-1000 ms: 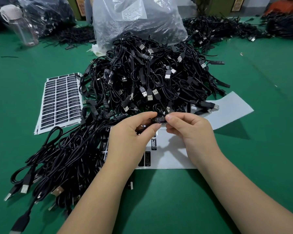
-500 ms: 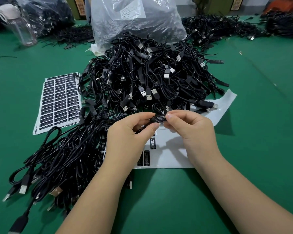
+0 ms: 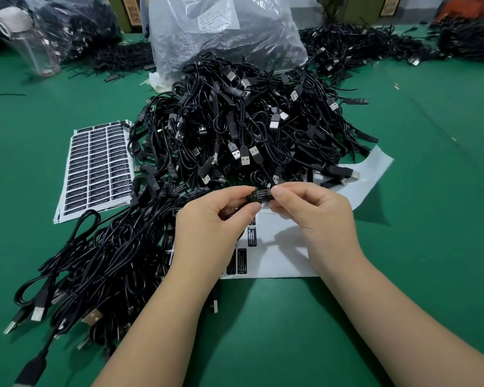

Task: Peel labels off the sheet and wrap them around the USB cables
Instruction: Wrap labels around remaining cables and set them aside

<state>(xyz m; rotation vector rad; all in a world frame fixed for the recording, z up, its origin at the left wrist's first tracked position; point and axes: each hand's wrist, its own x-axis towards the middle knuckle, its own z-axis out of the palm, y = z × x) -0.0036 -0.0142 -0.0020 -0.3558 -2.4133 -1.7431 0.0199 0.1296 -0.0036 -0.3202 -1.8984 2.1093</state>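
Head view: both hands work mid-table, just above the near-empty backing sheet. Left hand and right hand each pinch an end of one black label, thumb and forefinger closed on it, white print facing up. It seems to be wrapped over a USB cable, but the cable under it is mostly hidden by the fingers.

Risks from here, as judgement:
- Label ends meet skewed, so the adhesive flag sticks crooked; cause is uneven pull between the two pinches.
- Adhesive grabs a fingertip and lifts the label back off on release.
- Cable slips out of the fold before it's pressed, since nothing else visibly holds it.
- A loop from the unlabelled cable pile behind the hands, or the pile at the left near edge, snags the held cable and yanks it.
- Few labels left on this sheet; the full label sheet lies toward the left edge, partly under cables, so dragging it out may curl it.
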